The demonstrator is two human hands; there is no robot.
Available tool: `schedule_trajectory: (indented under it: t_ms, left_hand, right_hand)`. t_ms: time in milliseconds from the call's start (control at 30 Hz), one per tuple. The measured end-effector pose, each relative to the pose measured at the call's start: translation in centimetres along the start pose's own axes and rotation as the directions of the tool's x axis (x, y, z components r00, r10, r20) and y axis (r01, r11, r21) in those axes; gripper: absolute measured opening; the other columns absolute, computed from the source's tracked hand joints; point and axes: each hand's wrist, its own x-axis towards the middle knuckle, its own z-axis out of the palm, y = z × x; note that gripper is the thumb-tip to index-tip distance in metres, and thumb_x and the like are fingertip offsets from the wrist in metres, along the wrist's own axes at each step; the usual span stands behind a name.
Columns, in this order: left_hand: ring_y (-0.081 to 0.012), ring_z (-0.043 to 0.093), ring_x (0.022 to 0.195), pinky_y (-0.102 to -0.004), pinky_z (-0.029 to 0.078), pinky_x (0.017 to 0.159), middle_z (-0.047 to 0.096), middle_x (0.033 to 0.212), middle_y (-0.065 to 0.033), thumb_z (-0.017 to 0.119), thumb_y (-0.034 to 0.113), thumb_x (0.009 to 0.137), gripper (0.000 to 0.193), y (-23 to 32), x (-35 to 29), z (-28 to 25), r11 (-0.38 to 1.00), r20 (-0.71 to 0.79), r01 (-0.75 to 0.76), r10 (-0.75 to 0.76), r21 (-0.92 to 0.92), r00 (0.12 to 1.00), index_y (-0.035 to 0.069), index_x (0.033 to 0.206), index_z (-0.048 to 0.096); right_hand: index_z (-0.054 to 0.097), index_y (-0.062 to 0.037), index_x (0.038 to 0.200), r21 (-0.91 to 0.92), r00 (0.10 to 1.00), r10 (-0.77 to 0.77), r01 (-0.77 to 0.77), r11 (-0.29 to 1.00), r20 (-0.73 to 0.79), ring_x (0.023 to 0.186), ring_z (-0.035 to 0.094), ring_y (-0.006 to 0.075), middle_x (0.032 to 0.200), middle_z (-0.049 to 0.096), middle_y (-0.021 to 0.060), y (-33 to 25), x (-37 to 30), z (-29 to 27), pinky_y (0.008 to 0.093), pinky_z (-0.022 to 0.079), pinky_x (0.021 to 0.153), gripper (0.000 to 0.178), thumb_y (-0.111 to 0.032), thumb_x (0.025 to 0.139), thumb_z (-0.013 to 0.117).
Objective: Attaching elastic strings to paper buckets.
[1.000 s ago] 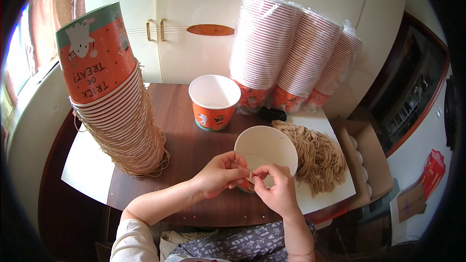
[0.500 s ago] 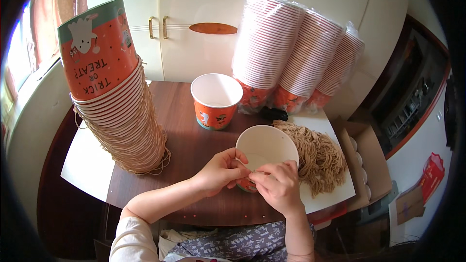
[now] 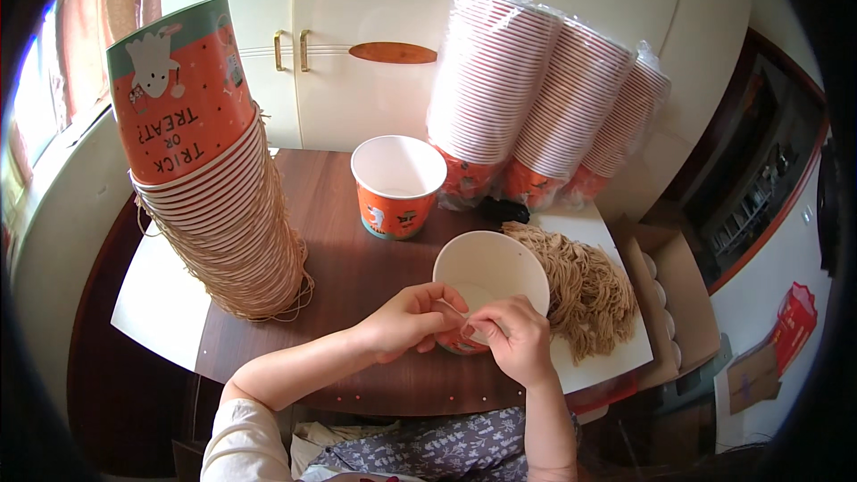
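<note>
The left hand (image 3: pixel 412 319) has a narrow grip, thumb and forefinger nearly together; the right hand's (image 3: pixel 513 330) grip is pinched too. Both hold a thin pale strand (image 3: pixel 457 309) that shows between the fingertips, its ends hidden by the fingers. The hands meet at the near side of an open cup (image 3: pixel 495 259), which stands upright on the brown surface (image 3: pixel 335 277), its white inside facing up. Just right of it lies a heap of tan cords (image 3: pixel 594 290). Behind stands a second orange cup (image 3: pixel 393 212), upright. Well to the left rises a stack of upside-down cups (image 3: pixel 223 214) with cords hanging along it. At the back right are three plastic-wrapped cup stacks (image 3: pixel 500 80); an open cardboard box (image 3: pixel 696 303) sits beyond the right edge.
</note>
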Motion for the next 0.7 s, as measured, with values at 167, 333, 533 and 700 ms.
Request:
schedule_trajectory:
  t_ms: [167, 333, 533, 700]
  left_hand:
    - [-0.0048, 0.056, 0.073, -0.0169, 0.04, 0.053, 0.063, 0.085, -0.0043, 0.056, 0.001, 0.083, 0.022, 0.2, -0.1, 0.0, 0.996, 0.073, -0.01, 0.003, 0.086, 0.997, 0.003, 0.103, 0.048]
    - [-0.0066, 0.056, 0.078, -0.0219, 0.047, 0.071, 0.062, 0.084, -0.003, 0.059, 0.002, 0.082, 0.013, -0.2, -0.1, 0.4, 0.917, 0.055, -0.205, 0.198, 0.341, 0.979, -0.001, 0.095, 0.054]
    - [-0.0053, 0.055, 0.075, -0.0213, 0.047, 0.068, 0.061, 0.081, -0.0024, 0.06, 0.006, 0.083, 0.009, 0.2, -0.4, 0.5, 0.86, 0.006, -0.197, 0.221, 0.471, 0.975, -0.001, 0.088, 0.059]
    - [-0.0058, 0.055, 0.076, -0.0219, 0.048, 0.068, 0.061, 0.082, -0.0029, 0.059, 0.008, 0.084, 0.011, 0.0, -0.3, 0.4, 0.852, 0.003, -0.227, 0.256, 0.472, 0.967, -0.002, 0.089, 0.059]
  right_hand:
    - [0.061, -0.0031, 0.076, 0.111, 0.992, 0.119, -0.123, 0.986, 0.043, 0.066, 0.06, 0.0213, 0.073, 0.063, 0.0067, -0.2, 0.2, -0.2, 0.0289, 0.047, 0.061, 0.009, 0.0, 0.07, 0.068]
    - [0.062, -0.0024, 0.077, 0.16, 0.983, 0.174, -0.181, 0.97, 0.059, 0.066, 0.061, 0.0178, 0.072, 0.063, 0.0065, -0.5, 0.1, -0.4, 0.0267, 0.047, 0.062, 0.008, 0.001, 0.072, 0.067]
    - [0.061, -0.0012, 0.079, 0.232, 0.968, 0.236, -0.248, 0.941, 0.081, 0.068, 0.06, 0.0138, 0.073, 0.063, 0.0052, -0.4, -0.1, -0.4, 0.0252, 0.047, 0.065, 0.008, 0.002, 0.072, 0.065]
    - [0.061, -0.0009, 0.081, 0.252, 0.962, 0.256, -0.272, 0.929, 0.096, 0.068, 0.06, 0.0126, 0.073, 0.063, 0.0051, -0.5, -0.1, -0.4, 0.0247, 0.047, 0.066, 0.009, 0.002, 0.072, 0.064]
